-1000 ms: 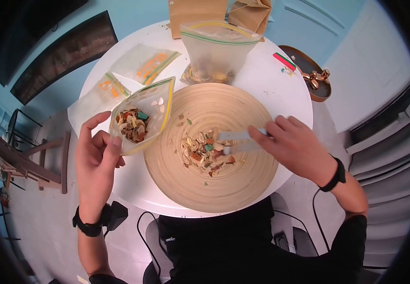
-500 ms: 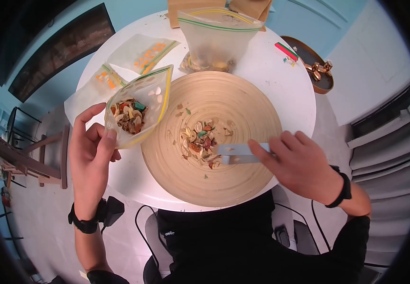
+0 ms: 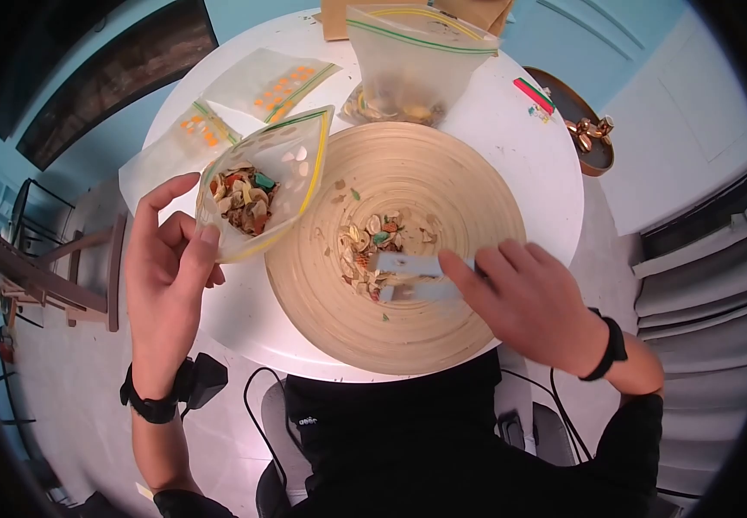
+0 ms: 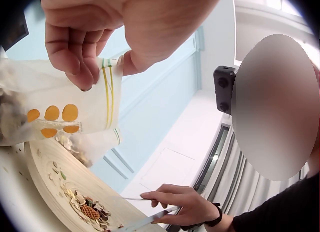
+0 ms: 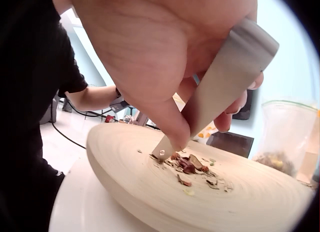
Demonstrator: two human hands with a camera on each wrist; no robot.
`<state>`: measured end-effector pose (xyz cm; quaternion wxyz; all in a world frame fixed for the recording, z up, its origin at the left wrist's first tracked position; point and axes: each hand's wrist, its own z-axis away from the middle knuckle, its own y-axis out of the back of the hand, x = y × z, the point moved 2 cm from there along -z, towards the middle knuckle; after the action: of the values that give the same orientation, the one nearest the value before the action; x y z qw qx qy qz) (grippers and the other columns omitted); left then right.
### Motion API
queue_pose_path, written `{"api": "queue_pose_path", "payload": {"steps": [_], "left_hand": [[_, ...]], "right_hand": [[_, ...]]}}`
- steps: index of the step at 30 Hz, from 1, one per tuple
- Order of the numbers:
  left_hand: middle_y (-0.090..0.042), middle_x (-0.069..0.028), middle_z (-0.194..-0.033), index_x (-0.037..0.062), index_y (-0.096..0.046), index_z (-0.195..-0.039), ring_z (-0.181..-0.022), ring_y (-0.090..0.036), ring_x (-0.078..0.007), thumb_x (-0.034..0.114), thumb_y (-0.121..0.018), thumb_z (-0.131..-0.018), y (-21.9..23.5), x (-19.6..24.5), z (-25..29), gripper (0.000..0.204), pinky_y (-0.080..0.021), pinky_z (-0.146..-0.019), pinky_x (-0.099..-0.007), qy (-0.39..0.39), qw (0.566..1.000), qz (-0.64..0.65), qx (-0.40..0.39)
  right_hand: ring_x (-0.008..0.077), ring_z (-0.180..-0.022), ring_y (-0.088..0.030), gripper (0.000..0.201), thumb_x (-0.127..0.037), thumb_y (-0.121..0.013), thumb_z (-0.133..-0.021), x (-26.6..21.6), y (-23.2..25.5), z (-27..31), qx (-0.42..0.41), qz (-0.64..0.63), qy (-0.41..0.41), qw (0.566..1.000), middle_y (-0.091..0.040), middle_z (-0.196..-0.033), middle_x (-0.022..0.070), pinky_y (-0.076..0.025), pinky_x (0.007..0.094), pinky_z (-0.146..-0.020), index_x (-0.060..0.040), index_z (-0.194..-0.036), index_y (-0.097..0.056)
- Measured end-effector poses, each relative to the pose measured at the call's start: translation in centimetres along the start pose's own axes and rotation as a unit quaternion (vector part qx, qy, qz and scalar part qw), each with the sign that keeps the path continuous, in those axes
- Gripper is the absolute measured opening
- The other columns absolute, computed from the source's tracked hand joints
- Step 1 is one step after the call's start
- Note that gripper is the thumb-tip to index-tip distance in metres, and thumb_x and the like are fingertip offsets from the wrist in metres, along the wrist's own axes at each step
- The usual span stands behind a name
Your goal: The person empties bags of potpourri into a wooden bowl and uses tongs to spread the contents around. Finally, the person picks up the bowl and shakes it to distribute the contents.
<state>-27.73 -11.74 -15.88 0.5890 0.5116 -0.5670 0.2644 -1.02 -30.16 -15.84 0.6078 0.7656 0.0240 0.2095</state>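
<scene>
In the head view my left hand (image 3: 166,268) pinches the rim of an open clear zip bag (image 3: 304,164), tilted, with a dried mix (image 3: 244,198) inside. My right hand (image 3: 533,302) grips flat metal tongs (image 3: 416,264) between thumb and fingers. The tongs' ends are at a pile of dried pieces (image 3: 373,233) on the round wooden board (image 3: 468,181). In the right wrist view one metal arm of the tongs (image 5: 225,77) slants down to the board, its tip beside the pieces. Whether the tongs hold a piece, I cannot tell.
Behind the board stands a larger zip bag (image 3: 416,78) with dried pieces at its bottom. Two flat bags with orange marks (image 3: 283,86) lie at the back left of the white table (image 3: 554,190). Brown paper bags (image 3: 334,22) are at the far edge, a red-and-green item (image 3: 533,95) at the right.
The tongs first drew back right from the pile, then moved left over it again, their ends now at its lower part. The left hand keeps its pinch on the bag. The view has shifted slightly.
</scene>
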Motion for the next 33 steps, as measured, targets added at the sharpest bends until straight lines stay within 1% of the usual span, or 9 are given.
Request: {"api": "queue_pose_path", "payload": {"steps": [2,4,5,7,8,10,13,22,33], "left_hand": [[-0.064,-0.0028,-0.084,0.0014,-0.046,-0.141,-0.065,-0.053,-0.0074,0.013,-0.057,-0.096,0.1,0.0,0.1,0.048,-0.043,-0.059,-0.0213,-0.004,1.0,-0.001,-0.002],[-0.064,-0.0028,-0.084,0.0014,-0.046,-0.141,-0.065,-0.053,-0.0073,0.014,-0.057,-0.096,0.3,-0.1,0.1,0.048,-0.043,-0.059,-0.0214,-0.007,1.0,-0.002,0.002],[-0.064,-0.0029,-0.084,0.0014,-0.046,-0.141,-0.065,-0.053,-0.0073,0.014,-0.057,-0.096,0.4,-0.1,0.2,0.048,-0.043,-0.059,-0.0214,-0.005,1.0,-0.004,0.002],[-0.064,-0.003,-0.084,0.0015,-0.046,-0.141,-0.065,-0.053,-0.0074,0.014,-0.057,-0.096,0.3,-0.1,0.2,0.048,-0.043,-0.059,-0.0215,-0.004,1.0,-0.007,-0.001],[-0.064,-0.0027,-0.083,0.0014,-0.046,-0.141,-0.065,-0.053,-0.0074,0.014,-0.057,-0.096,0.2,-0.1,0.2,0.048,-0.043,-0.059,-0.0215,-0.004,1.0,-0.006,0.002],[-0.063,-0.0025,-0.082,0.0014,-0.046,-0.141,-0.064,-0.053,-0.0075,0.014,-0.058,-0.096,0.1,0.0,0.1,0.048,-0.043,-0.059,-0.0216,-0.004,1.0,-0.005,0.005],[-0.062,-0.0022,-0.081,0.0012,-0.046,-0.141,-0.063,-0.053,-0.0076,0.014,-0.058,-0.096,0.1,0.0,0.1,0.049,-0.043,-0.059,-0.0214,-0.004,1.0,-0.008,0.002],[-0.063,-0.0025,-0.082,0.0009,-0.046,-0.142,-0.064,-0.053,-0.0073,0.014,-0.058,-0.096,-0.3,0.2,0.0,0.049,-0.043,-0.059,-0.0209,0.001,1.0,-0.006,-0.001],[-0.055,0.0015,-0.077,0.0013,-0.046,-0.142,-0.064,-0.051,-0.0059,0.011,-0.057,-0.096,-0.5,0.3,0.0,0.049,-0.044,-0.059,-0.0198,-0.005,1.0,0.013,-0.005]], "right_hand": [[0.019,-0.08,-0.056,0.05,-0.014,-0.068,-0.081,1.2,-1.4,-0.6,0.014,0.002,-0.011,1.0,-0.052,-0.087,0.0036,-0.047,0.0312,-0.065,-0.0058,-0.13,-0.061],[0.0228,-0.08,-0.06,0.049,-0.025,-0.071,-0.087,2.9,-2.5,-0.9,-0.017,-0.107,-0.049,0.993,-0.055,-0.088,0.0054,-0.051,0.0352,-0.066,-0.008,-0.131,-0.059],[0.0228,-0.08,-0.06,0.049,-0.025,-0.071,-0.087,3.4,-2.9,-1.2,-0.017,-0.108,-0.048,0.993,-0.055,-0.088,0.0054,-0.051,0.0352,-0.066,-0.008,-0.131,-0.059],[0.028,-0.078,-0.064,0.053,-0.037,-0.073,-0.089,4.5,-3.6,-1.6,-0.081,-0.187,-0.087,0.975,-0.059,-0.088,0.0091,-0.052,0.0396,-0.068,-0.0088,-0.132,-0.057],[0.028,-0.078,-0.064,0.053,-0.037,-0.073,-0.089,4.8,-3.6,-1.8,-0.081,-0.187,-0.089,0.975,-0.059,-0.088,0.0091,-0.052,0.0396,-0.068,-0.0088,-0.132,-0.057],[0.031,-0.075,-0.064,0.057,-0.037,-0.073,-0.09,5.3,-3.9,-2.4,-0.136,-0.216,-0.099,0.962,-0.06,-0.086,0.0113,-0.051,0.04,-0.068,-0.0062,-0.135,-0.057],[0.0309,-0.076,-0.064,0.051,-0.036,-0.072,-0.091,5.7,-4.4,-2.6,-0.12,-0.249,-0.074,0.958,-0.062,-0.082,0.0107,-0.051,0.0408,-0.068,-0.0071,-0.132,-0.059],[0.0279,-0.073,-0.067,0.03,-0.031,-0.07,-0.092,5.5,-3.4,-3.6,-0.09,-0.186,-0.052,0.977,-0.063,-0.074,0.0068,-0.051,0.0401,-0.065,-0.009,-0.113,-0.07],[0.0269,-0.071,-0.067,0.025,-0.03,-0.069,-0.093,5.2,-3.2,-3.2,-0.095,-0.169,-0.076,0.978,-0.065,-0.074,0.0051,-0.051,0.0389,-0.062,-0.0122,-0.111,-0.072]]}}
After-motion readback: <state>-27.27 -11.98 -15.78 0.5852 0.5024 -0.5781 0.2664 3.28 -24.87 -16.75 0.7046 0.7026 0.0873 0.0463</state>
